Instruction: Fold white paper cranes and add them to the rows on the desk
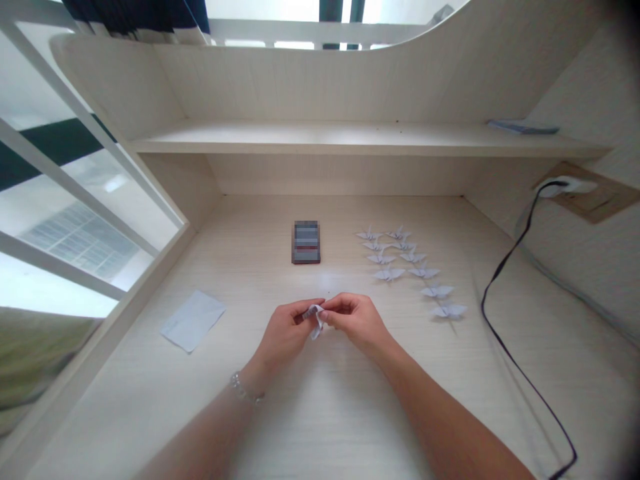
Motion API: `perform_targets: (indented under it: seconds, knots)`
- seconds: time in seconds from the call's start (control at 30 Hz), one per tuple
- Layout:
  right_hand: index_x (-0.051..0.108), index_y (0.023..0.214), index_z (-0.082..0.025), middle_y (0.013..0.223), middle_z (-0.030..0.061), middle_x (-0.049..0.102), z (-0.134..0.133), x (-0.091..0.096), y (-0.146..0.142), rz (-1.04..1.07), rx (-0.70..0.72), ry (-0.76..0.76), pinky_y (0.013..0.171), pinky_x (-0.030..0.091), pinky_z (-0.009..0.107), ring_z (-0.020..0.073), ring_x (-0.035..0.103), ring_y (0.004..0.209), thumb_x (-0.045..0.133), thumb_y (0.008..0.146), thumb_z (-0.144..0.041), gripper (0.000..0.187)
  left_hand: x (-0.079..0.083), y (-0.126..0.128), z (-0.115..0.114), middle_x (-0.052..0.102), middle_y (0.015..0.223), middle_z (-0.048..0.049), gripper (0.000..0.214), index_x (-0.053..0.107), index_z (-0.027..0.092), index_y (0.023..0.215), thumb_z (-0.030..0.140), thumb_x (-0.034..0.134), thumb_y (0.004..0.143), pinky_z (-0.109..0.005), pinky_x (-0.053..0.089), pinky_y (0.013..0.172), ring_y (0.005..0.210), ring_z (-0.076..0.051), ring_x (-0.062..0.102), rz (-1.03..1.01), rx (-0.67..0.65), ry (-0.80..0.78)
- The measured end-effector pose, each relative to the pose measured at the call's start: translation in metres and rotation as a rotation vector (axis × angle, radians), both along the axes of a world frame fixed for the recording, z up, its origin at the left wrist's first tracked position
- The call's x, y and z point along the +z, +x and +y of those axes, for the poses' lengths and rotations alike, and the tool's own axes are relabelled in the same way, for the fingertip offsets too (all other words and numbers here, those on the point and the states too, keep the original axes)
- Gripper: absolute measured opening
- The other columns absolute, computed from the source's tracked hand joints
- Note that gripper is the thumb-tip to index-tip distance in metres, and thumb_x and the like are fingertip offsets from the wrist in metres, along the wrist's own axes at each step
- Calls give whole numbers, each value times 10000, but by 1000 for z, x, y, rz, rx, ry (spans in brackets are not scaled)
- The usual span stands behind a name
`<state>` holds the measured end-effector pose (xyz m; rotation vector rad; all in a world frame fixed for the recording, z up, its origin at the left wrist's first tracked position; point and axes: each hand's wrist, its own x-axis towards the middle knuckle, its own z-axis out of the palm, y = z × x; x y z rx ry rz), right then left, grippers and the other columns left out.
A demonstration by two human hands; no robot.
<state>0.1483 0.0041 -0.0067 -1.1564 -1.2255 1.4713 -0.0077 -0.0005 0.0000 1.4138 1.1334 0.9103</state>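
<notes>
A small, partly folded piece of white paper [316,321] is pinched between my two hands over the middle of the desk. My left hand [286,331] grips its left side with thumb and fingers, and a bracelet circles that wrist. On the other side, my right hand [356,319] is closed on the paper's right edge, thumb in front. Fingers cover part of the folds. To the right stand several white folded paper cranes [383,258] in two slanting rows. A stack of white square paper [193,321] lies flat to the left of my hands.
Beyond my hands lies a dark rectangular object with a blurred-out face, perhaps a phone [306,242]. A black cable [493,287] runs from the wall socket [595,193] down the desk's right side. A shelf [350,139] spans the back, holding a flat bluish item [523,127].
</notes>
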Motion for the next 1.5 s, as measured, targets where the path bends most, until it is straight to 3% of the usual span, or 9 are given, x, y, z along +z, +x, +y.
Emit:
perform_targets:
  seconds: [0.3, 0.43, 0.73, 0.9, 1.2, 1.5]
  knots:
    - [682, 707, -136, 641, 38, 675, -1, -1, -1, -89, -74, 42, 544, 460, 238, 145, 605, 582, 679, 648, -244, 123, -1, 3, 0, 701, 843, -88, 361, 654, 108, 1044, 272, 631, 724, -280, 483, 652, 696, -169, 612, -113, 61, -138]
    - [678, 699, -140, 623, 29, 673, -2, 1, -1, -78, -75, 58, 537, 462, 231, 142, 611, 569, 652, 665, -207, 79, 0, 3, -1, 669, 756, -63, 413, 638, 97, 1054, 270, 685, 682, -268, 463, 632, 647, -141, 571, -150, 30, -154]
    - [672, 687, -134, 616, 32, 668, -3, 3, -1, -79, -81, 54, 533, 463, 228, 142, 610, 565, 666, 658, -219, 90, 0, 2, 0, 643, 720, -50, 344, 662, 98, 990, 272, 678, 694, -257, 436, 621, 650, -134, 542, -187, -2, -153]
    - [672, 694, -140, 620, 29, 660, -2, 0, -1, -100, -93, 76, 527, 450, 226, 140, 598, 571, 662, 667, -241, 104, -1, 2, -1, 647, 790, -68, 399, 641, 104, 1040, 282, 684, 685, -281, 468, 615, 662, -142, 562, -247, 16, -243]
    - [668, 701, -134, 585, 23, 626, -2, 1, -1, -131, -89, 50, 494, 420, 224, 122, 550, 524, 664, 658, -240, 114, -3, 2, 2, 649, 749, -67, 454, 624, 74, 1062, 175, 715, 629, -280, 469, 595, 632, -139, 558, -276, -24, -264]
    - [685, 757, -134, 662, 39, 664, -1, -2, 1, -158, -15, 49, 559, 457, 235, 138, 594, 594, 630, 689, -232, 131, 5, 4, -1, 649, 793, -69, 304, 677, 110, 945, 295, 650, 705, -248, 451, 583, 658, -134, 540, -214, -19, -270]
